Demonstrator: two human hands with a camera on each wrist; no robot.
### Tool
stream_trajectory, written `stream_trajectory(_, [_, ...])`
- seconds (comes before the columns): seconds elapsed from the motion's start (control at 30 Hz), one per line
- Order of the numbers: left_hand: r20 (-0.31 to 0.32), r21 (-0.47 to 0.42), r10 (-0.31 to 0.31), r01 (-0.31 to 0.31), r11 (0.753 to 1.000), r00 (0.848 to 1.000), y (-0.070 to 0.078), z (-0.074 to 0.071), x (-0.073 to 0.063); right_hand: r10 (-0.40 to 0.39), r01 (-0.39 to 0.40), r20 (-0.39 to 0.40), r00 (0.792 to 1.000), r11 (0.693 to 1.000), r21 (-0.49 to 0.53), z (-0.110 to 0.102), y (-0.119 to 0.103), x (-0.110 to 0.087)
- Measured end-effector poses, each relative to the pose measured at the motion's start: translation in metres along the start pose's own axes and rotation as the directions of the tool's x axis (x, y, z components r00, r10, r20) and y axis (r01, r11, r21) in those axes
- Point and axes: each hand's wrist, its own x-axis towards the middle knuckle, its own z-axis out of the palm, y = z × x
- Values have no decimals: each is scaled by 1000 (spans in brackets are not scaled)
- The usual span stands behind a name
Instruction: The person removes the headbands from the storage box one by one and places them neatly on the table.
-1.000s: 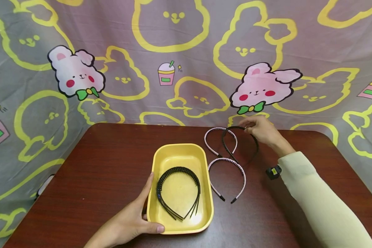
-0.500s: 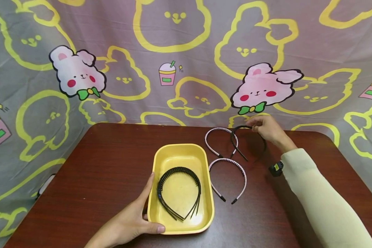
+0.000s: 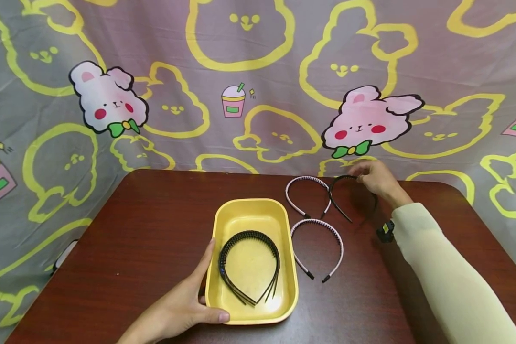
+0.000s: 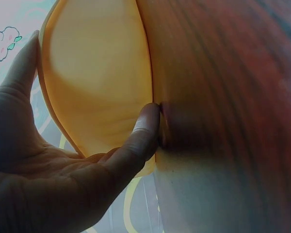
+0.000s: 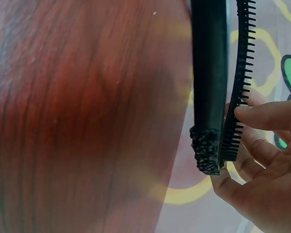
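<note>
At the left side of a yellow plastic box (image 3: 294, 286), my left hand (image 3: 178, 303) grips the wall, its thumb near the front corner. Inside the box lies a bundle of black toothed headbands (image 3: 250, 234). Toward the back of the table my right hand (image 3: 379, 182) pinches a black headband (image 3: 332, 191) at its arch, ends pointing toward me. The right wrist view shows fingers on the toothed band of that black headband (image 5: 211, 73). Left of it lies a pale pink headband (image 3: 306, 178); a second pale pink headband (image 3: 317, 221) lies nearer, just right of the box.
A dark red-brown wooden table (image 3: 155, 229) carries everything. Behind it hangs a cartoon-printed curtain (image 3: 266, 57), close to my right hand. A small black device (image 3: 385, 231) sits at the right cuff.
My right hand has moved right with the black headband, which overlapped the far pale pink headband before and now lies beside it. The left hand and box stay in place.
</note>
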Motion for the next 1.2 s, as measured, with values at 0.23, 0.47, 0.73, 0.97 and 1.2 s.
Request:
stream_trajectory(0.23, [16, -36, 9, -9, 999, 1000, 0, 1, 0, 3, -3, -13, 1000, 1000, -6, 3, 11, 2])
stream_trajectory(0.47, [21, -52, 4, -3, 999, 1000, -1, 1, 0, 37, -37, -17, 999, 999, -5, 4, 22, 5])
stream_trajectory(0.73, [12, -35, 7, -7, 999, 1000, 0, 1, 0, 59, -59, -4, 998, 998, 0, 3, 25, 5])
stream_trajectory(0.97, [-10, -9, 3, -3, 1000, 1000, 1, 2, -1, 49, -49, -11, 999, 999, -10, 7, 28, 8])
stream_trajectory(1.2, [-54, 45, -21, 24, 999, 998, 2, 3, -2, 63, -63, 0, 998, 998, 7, 8, 30, 10])
